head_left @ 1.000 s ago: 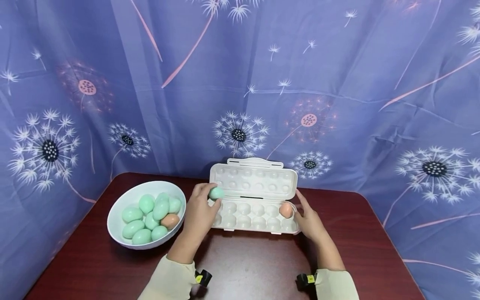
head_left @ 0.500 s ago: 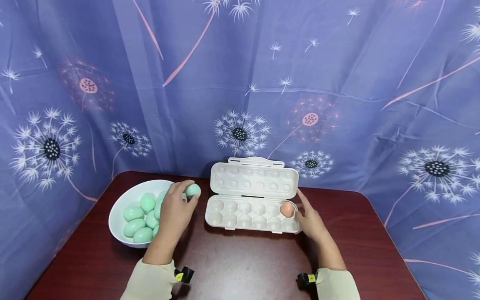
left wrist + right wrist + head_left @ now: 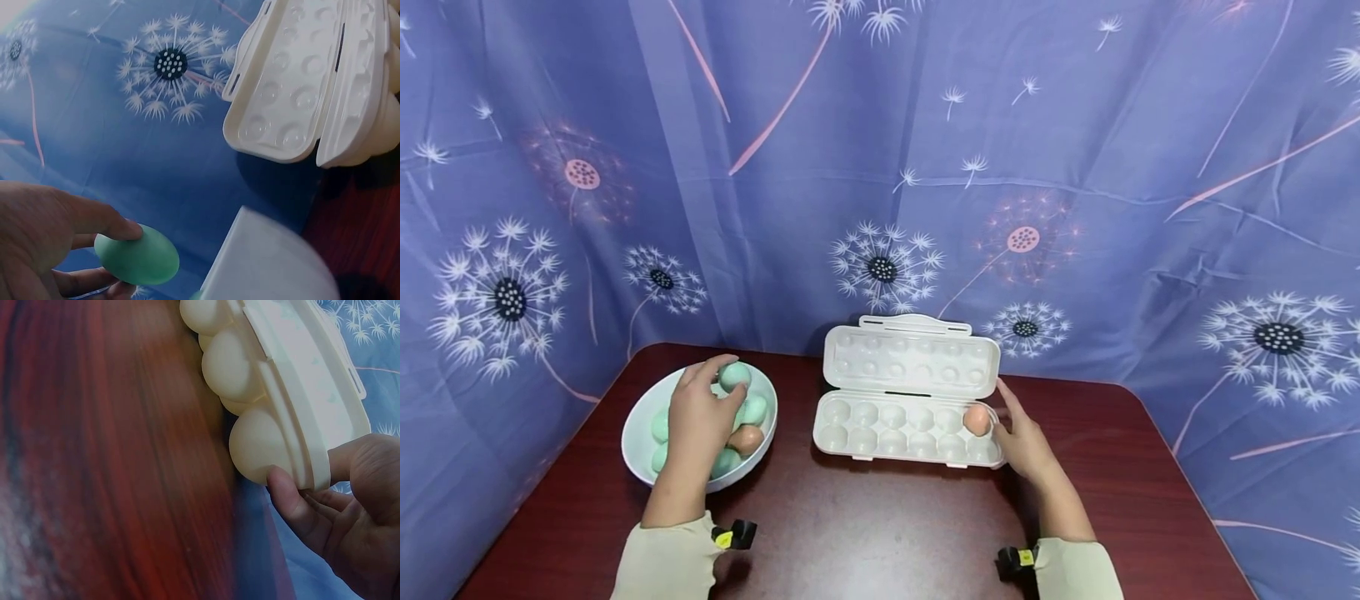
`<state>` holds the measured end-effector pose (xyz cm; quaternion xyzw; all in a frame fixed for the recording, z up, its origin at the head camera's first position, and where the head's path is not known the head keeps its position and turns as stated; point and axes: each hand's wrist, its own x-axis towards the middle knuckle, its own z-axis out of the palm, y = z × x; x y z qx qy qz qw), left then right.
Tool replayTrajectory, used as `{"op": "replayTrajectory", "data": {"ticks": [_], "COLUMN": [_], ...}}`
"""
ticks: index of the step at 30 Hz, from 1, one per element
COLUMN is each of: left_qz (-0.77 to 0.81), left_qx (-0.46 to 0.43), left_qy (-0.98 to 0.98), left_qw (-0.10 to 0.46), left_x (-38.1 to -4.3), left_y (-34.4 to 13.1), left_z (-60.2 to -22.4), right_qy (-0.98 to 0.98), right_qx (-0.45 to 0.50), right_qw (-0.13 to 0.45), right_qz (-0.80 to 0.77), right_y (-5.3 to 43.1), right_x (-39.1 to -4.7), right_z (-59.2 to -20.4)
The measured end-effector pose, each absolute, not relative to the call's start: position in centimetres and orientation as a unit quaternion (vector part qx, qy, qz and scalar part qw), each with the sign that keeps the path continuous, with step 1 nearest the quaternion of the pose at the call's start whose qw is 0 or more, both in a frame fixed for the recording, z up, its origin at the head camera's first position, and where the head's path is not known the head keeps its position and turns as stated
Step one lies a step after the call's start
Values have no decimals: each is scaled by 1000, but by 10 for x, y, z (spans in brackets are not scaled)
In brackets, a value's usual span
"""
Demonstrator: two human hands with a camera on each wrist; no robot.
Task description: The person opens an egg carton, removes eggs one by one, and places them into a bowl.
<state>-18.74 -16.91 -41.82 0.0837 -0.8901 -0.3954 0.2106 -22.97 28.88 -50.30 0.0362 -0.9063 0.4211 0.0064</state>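
My left hand [image 3: 698, 421] pinches a green egg [image 3: 734, 376] between thumb and fingers, over the white bowl [image 3: 637, 437]. In the left wrist view the same green egg [image 3: 139, 255] shows beside the bowl's wall [image 3: 269, 262]. Several green eggs [image 3: 755, 409] and one brown egg [image 3: 747, 439] lie in the bowl, some hidden by the hand. The white egg carton [image 3: 880, 448] stands with its lid up. One brown egg [image 3: 977, 420] sits in its back row at the right end. My right hand [image 3: 1028, 446] grips the carton's right end, thumb against an end cup.
The dark red wooden table [image 3: 880, 533] bears the bowl at left and the carton at back centre. A blue dandelion-print curtain [image 3: 820, 208] hangs right behind the carton's raised lid [image 3: 910, 358]. Wrist cameras sit on both cuffs.
My left hand has carried the green egg leftward from the carton's left end to over the bowl. My right hand has stayed at the carton's right end.
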Motion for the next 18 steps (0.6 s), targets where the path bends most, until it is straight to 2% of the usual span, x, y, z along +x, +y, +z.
{"op": "replayTrajectory", "data": {"ticks": [8, 18], "left_qz": [-379, -343], "left_qx": [122, 148], "left_qy": [-893, -918], "left_qw": [207, 136], "left_x": [-187, -186], "left_y": [-190, -211], "left_z": [-420, -426], "right_qy": [-903, -909], "right_qx": [39, 37], "right_qw": [7, 3], "right_qz": [428, 414], "right_y": [289, 290], "right_x": [-231, -231], "right_z": [-503, -504]}}
